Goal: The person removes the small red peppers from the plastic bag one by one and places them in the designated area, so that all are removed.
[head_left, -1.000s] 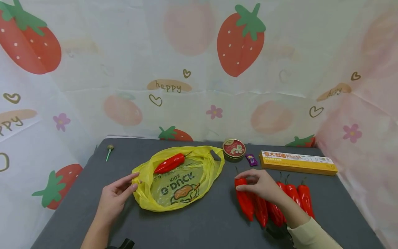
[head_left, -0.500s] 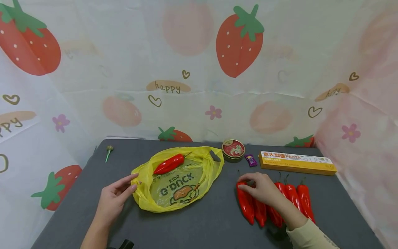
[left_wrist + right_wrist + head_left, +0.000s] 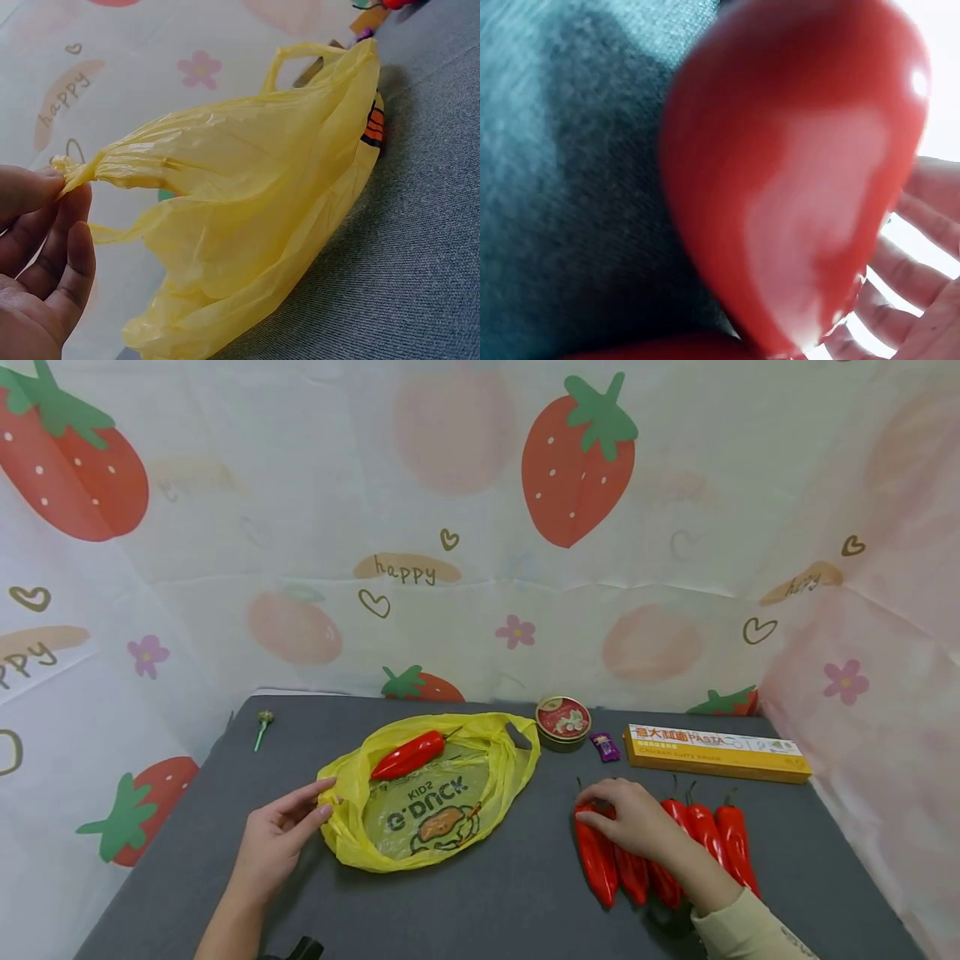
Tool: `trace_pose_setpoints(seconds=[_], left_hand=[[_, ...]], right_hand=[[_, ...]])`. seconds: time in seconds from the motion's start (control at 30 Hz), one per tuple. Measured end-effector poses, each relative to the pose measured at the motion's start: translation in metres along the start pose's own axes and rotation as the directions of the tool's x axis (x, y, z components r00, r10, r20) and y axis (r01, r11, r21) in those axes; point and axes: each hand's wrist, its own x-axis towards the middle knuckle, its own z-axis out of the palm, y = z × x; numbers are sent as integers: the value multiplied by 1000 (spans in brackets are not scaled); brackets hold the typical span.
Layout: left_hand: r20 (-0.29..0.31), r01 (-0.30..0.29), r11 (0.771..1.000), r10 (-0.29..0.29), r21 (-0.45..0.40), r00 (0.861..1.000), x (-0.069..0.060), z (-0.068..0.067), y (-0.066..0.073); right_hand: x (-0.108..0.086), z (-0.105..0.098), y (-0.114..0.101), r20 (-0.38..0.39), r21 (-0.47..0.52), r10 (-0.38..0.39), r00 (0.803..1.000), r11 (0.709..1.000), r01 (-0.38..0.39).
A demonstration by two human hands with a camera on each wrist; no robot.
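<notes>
My left hand pinches the left edge of a yellow plastic bag. In the left wrist view, thumb and fingertips hold a gathered corner of the bag. One red chili pepper lies inside the bag, its stem toward the right. Over at the right, my right hand grips the upper end of another chili pepper, which points down toward me. That pepper fills much of the right wrist view, with fingers behind it. Several more red chili peppers lie beside it, partly hidden by the hand and forearm.
A round tin stands at the back by the bag. Near it lie a purple wrapped candy and a yellow pasta box. A small green-stemmed item lies back left on the grey table. Printed cloth walls enclose the table.
My right hand has shifted slightly right and toward me, and the chili pepper in it has moved the same way. The left hand and the bag stay about where they were.
</notes>
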Motion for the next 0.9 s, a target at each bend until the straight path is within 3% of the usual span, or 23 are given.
trace_pose_setpoints(seconds=[0.37,0.53,0.9], left_hand=[[-7,-2,1000,2,-5,1000,0,0,1],[-8,4,1000,-4,1,1000,-1,0,1],[-2,-1,1000,1,-2,1000,0,0,0]], right_hand=[[0,-6,-2,38,-13,26,999,1000,-26],[1,-11,-3,16,-4,38,999,999,-38],[12,-24,-12,-46,28,-66,997,997,68]])
